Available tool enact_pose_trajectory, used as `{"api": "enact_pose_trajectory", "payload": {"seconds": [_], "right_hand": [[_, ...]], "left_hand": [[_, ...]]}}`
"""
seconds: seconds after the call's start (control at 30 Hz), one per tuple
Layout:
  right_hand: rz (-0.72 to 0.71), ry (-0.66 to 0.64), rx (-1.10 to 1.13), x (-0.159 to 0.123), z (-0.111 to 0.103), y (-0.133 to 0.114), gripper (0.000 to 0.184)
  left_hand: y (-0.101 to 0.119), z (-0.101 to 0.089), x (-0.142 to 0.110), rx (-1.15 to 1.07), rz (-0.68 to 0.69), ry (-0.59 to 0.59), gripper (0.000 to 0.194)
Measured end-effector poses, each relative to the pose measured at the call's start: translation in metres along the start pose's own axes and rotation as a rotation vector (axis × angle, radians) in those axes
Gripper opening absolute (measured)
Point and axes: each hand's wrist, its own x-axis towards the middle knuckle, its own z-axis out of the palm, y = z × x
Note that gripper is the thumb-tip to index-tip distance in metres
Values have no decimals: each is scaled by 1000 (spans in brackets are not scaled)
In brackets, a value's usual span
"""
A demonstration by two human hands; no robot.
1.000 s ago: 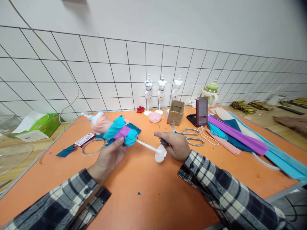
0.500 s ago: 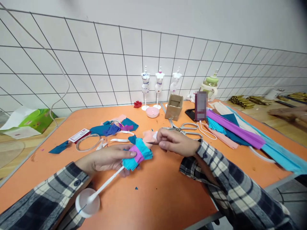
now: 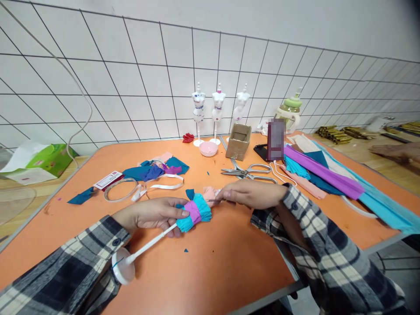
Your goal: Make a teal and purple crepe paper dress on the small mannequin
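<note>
My left hand (image 3: 155, 214) is closed around a small dress-form mannequin (image 3: 157, 240), which lies tilted with its white round base toward me. Turquoise crepe paper (image 3: 203, 208) with a purple band (image 3: 193, 211) wraps its body. At its upper end is peach paper (image 3: 210, 194), and a dark blue scrap (image 3: 189, 194) sticks up. The fingers of my right hand (image 3: 251, 194) pinch a thin dark pointed tool (image 3: 213, 201), possibly tweezers, its tip at the peach paper. Most of the tool is hidden by the hand.
Scissors (image 3: 244, 172) lie beyond my right hand. Behind stand three white mannequins (image 3: 218, 103), a pink bowl (image 3: 208, 150), a cardboard box (image 3: 238, 142) and a phone (image 3: 275, 140). Paper strips (image 3: 328, 173) lie right; a tape roll (image 3: 120, 190) and paper scraps (image 3: 141, 173) lie left.
The mannequin and my left hand have shifted slightly right, its base rising. My right hand has moved right and flattened somewhat, uncovering the scissors more. The view has tilted a little.
</note>
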Motion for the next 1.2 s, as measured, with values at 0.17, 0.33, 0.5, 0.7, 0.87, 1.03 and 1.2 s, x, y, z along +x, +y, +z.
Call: {"api": "enact_pose_trajectory", "payload": {"seconds": [0.17,0.33,0.5,0.7,0.87,1.03,1.2], "right_hand": [[125,26,-309,20,20,0,41],[201,163,-697,28,31,1,46],[218,176,-752,30,33,4,49],[194,168,-719,32,32,5,46],[195,175,-729,32,35,2,43],[207,161,-705,32,35,-3,40],[233,159,-708,26,28,-2,39]], "left_hand": [[2,3,-3,72,-25,6,38],[4,2,-3,128,-46,5,39],[3,1,-1,99,-24,-22,42],[3,1,1,112,-21,-45,41],[5,4,1,136,-70,25,46],[7,4,1,152,-93,46,47],[6,4,1,175,-101,65,47]]}}
